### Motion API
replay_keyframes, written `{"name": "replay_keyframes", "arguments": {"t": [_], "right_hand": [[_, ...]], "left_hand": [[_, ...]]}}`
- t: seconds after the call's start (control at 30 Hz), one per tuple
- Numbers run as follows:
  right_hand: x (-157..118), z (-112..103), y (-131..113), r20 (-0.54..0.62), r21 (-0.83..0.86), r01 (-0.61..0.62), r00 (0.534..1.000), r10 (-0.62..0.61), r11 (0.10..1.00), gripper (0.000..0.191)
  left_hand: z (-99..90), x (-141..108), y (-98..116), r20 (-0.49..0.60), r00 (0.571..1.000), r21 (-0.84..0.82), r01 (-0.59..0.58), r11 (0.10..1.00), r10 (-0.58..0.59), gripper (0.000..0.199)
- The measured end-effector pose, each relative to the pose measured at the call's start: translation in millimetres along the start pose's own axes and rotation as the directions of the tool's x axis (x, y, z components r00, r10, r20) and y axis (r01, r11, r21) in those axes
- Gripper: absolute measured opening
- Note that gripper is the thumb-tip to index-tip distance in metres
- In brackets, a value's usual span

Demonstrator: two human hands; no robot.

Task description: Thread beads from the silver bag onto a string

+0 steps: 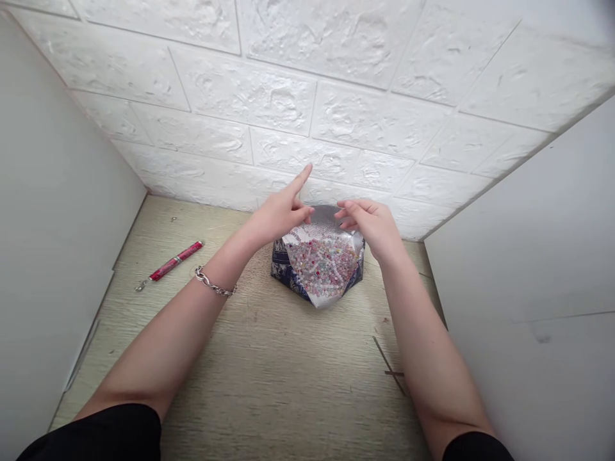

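A container with folded dark-blue patterned sides [287, 272] stands near the wall, holding a heap of small pink, white and pale beads [324, 266]. My left hand [283, 214] is over its left rear edge, index finger stretched upward and the other fingers bent in toward the thumb. Across from it, my right hand [369, 224] hovers at the right rear edge with thumb and fingertips drawn together. Whatever lies between the fingertips of either hand is too small to make out. A silver chain bracelet [214, 283] circles my left wrist.
On the left of the wooden tabletop [269, 384] lies a red patterned pen-like stick [176, 260] with a metal end. Thin dark sticks [388, 365] cross beside my right forearm. A white brick-patterned wall [283, 102] rises behind, with pale panels at both sides.
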State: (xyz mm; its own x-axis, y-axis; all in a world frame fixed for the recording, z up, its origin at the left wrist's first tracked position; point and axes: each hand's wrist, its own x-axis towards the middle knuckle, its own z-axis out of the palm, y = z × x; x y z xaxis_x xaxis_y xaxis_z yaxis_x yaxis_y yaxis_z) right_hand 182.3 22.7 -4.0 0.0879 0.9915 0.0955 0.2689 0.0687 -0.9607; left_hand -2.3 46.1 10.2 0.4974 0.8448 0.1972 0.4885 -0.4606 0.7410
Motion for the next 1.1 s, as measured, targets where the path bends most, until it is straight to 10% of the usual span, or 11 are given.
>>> {"name": "replay_keyframes", "arguments": {"t": [0.23, 0.43, 0.8, 1.1], "right_hand": [[-4.4, 3.9, 2.1, 0.266, -0.246, 0.004, 0.962, 0.063, 0.969, 0.023], [-5.4, 5.7, 4.1, 0.359, -0.111, -0.006, 0.932, 0.046, 0.994, 0.023], [-1.0, 9.1, 10.5, 0.206, -0.047, -0.027, 0.978, 0.036, 0.999, 0.022], [4.6, 14.9, 15.0, 0.102, 0.188, 0.048, 0.992, -0.068, 0.981, 0.021]], "left_hand": [[7.6, 0.9, -2.8, 0.006, 1.000, 0.019, 0.030, 0.999, -0.030, 0.067], [16.4, 3.3, -3.2, 0.161, 0.986, -0.226, 0.087, 0.970, -0.051, 0.073], [11.8, 2.2, -0.5, 0.090, 0.991, 0.007, 0.102, 0.995, -0.103, 0.057], [19.4, 3.7, -0.6, 0.324, 0.943, -0.574, 0.258, 0.777, -0.073, 0.033]]}}
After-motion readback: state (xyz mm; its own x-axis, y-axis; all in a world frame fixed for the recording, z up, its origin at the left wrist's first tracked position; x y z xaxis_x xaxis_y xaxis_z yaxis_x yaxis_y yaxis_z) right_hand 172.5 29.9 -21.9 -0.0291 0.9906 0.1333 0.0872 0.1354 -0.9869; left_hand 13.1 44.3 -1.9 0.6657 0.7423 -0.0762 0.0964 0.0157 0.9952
